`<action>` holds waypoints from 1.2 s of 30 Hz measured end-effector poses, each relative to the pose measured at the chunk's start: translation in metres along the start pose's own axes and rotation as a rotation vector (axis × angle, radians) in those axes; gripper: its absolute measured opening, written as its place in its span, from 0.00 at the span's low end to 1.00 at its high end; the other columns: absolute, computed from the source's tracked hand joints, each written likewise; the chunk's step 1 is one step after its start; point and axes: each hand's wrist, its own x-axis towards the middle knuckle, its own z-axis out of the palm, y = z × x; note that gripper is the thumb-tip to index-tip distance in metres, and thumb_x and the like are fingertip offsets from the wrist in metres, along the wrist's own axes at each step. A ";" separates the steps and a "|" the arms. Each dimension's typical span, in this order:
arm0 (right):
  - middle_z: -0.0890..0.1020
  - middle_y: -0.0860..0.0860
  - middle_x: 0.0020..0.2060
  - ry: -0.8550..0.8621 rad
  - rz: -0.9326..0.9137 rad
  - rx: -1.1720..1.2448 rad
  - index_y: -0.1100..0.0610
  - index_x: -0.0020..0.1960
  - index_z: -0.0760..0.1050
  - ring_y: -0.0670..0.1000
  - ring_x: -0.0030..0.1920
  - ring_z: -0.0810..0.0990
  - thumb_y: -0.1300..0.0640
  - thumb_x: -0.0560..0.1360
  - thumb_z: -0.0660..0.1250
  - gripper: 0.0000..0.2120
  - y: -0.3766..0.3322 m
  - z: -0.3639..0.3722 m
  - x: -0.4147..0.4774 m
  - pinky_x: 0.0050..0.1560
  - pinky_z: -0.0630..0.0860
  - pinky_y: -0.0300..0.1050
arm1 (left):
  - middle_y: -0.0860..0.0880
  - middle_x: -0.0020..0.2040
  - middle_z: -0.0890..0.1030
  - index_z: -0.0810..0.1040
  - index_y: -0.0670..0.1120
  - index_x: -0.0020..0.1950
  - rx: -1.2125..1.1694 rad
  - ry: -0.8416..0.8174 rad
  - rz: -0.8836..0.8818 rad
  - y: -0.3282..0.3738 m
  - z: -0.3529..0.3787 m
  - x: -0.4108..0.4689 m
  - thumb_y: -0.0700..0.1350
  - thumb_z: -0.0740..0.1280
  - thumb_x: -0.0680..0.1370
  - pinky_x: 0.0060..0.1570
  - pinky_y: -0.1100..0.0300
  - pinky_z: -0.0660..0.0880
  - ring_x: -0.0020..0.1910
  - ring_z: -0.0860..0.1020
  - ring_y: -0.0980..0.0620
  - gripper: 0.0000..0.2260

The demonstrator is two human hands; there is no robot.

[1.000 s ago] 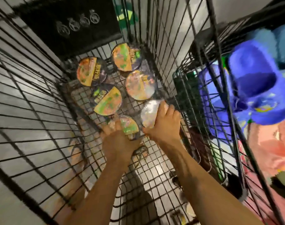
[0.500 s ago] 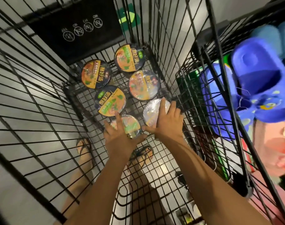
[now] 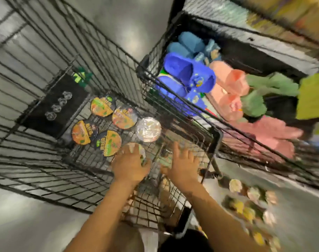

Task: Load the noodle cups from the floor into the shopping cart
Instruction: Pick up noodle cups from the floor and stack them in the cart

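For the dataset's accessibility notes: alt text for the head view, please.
Looking down into a black wire shopping cart, the person's left hand is on the nearest noodle cup, one of six on its floor, while the right hand hovers open beside it. More cups wait on the floor at lower right; a neighbouring wire bin holds blue, pink and green slippers.

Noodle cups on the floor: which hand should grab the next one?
Probably right. The right hand is open and empty, on the side where the floor cups lie; the left hand is on a cup in the cart.
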 end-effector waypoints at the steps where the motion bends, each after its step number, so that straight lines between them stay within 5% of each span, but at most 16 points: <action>1: 0.53 0.62 0.76 0.020 0.040 0.048 0.53 0.79 0.40 0.63 0.75 0.53 0.32 0.74 0.59 0.46 0.004 0.006 -0.020 0.72 0.55 0.60 | 0.40 0.77 0.59 0.55 0.49 0.78 0.057 -0.019 0.066 0.002 -0.006 -0.010 0.67 0.60 0.74 0.71 0.47 0.62 0.75 0.58 0.39 0.38; 6: 0.60 0.62 0.73 0.168 0.214 0.294 0.55 0.79 0.47 0.62 0.73 0.59 0.32 0.74 0.60 0.44 0.022 0.030 -0.104 0.70 0.60 0.57 | 0.42 0.78 0.53 0.50 0.50 0.79 0.290 0.009 0.450 0.024 -0.029 -0.071 0.67 0.58 0.75 0.74 0.46 0.53 0.76 0.53 0.39 0.38; 10: 0.70 0.65 0.67 0.317 0.352 0.460 0.59 0.76 0.60 0.67 0.66 0.69 0.37 0.70 0.70 0.44 0.043 0.052 -0.153 0.61 0.70 0.61 | 0.42 0.79 0.47 0.47 0.51 0.79 0.399 -0.015 0.682 0.057 -0.028 -0.118 0.68 0.56 0.76 0.74 0.45 0.49 0.77 0.47 0.39 0.38; 18: 0.61 0.60 0.73 0.304 0.729 0.699 0.54 0.78 0.50 0.62 0.72 0.59 0.33 0.74 0.60 0.42 0.111 0.137 -0.244 0.68 0.62 0.58 | 0.40 0.79 0.41 0.41 0.52 0.79 0.640 -0.122 1.029 0.132 0.037 -0.194 0.68 0.54 0.77 0.74 0.45 0.45 0.77 0.41 0.38 0.39; 27: 0.69 0.59 0.67 0.131 1.087 0.998 0.53 0.77 0.53 0.60 0.67 0.67 0.32 0.72 0.62 0.42 0.177 0.274 -0.344 0.67 0.65 0.54 | 0.39 0.78 0.42 0.45 0.51 0.79 0.932 -0.251 1.246 0.200 0.157 -0.271 0.66 0.57 0.77 0.74 0.46 0.45 0.77 0.43 0.37 0.38; 36: 0.68 0.60 0.68 0.011 1.157 1.110 0.55 0.77 0.51 0.62 0.69 0.64 0.35 0.75 0.61 0.41 0.273 0.399 -0.438 0.66 0.63 0.54 | 0.38 0.78 0.44 0.44 0.51 0.79 1.062 -0.318 1.273 0.260 0.302 -0.364 0.68 0.56 0.76 0.74 0.46 0.46 0.77 0.44 0.37 0.39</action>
